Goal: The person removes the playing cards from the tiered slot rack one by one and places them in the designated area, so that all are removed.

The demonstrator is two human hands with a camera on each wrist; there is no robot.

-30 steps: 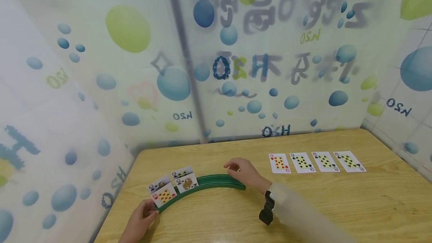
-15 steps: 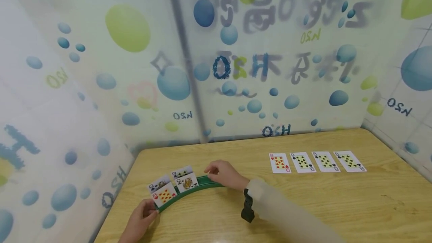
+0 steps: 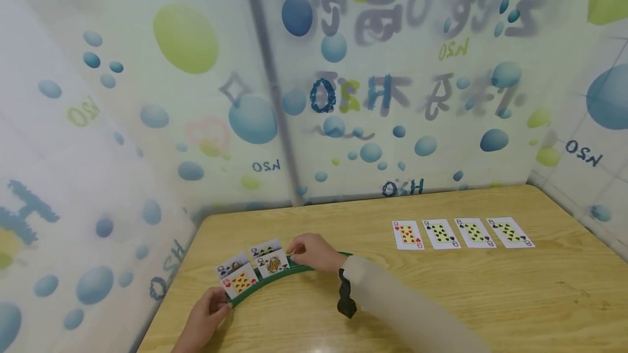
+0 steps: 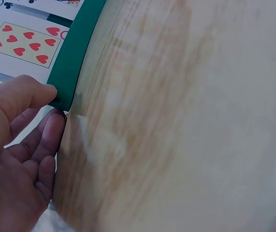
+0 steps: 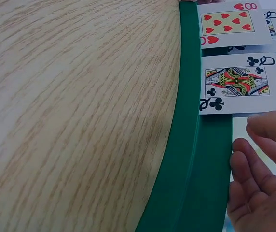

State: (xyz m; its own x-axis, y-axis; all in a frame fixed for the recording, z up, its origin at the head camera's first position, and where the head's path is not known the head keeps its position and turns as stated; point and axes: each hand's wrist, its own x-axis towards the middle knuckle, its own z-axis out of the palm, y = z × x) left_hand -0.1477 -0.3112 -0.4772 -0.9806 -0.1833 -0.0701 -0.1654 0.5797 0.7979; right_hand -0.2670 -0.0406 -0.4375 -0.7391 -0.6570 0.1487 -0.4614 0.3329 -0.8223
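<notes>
A curved green card holder (image 3: 282, 274) stands on the wooden table with playing cards upright in it. My left hand (image 3: 208, 312) pinches its left end, thumb (image 4: 36, 92) on the front face. The eight of hearts (image 3: 241, 283) stands in front at the left, a queen (image 3: 229, 267) behind it. To their right is the queen of clubs (image 5: 238, 84), with a black-pip card (image 3: 265, 249) partly hidden behind. My right hand (image 3: 316, 252) hovers by the right edge of the queen of clubs, thumb and fingers loosely bent and apart, with nothing between them.
Several cards lie face up in a row at the back right, the nine of hearts (image 3: 408, 235) leftmost and black-pip cards (image 3: 441, 233) beside it. A patterned curtain (image 3: 422, 97) encloses the back and sides of the wooden table (image 3: 441, 298).
My right hand has moved left along the holder, from its right end to beside the queen of clubs. The left hand keeps its grip on the left end.
</notes>
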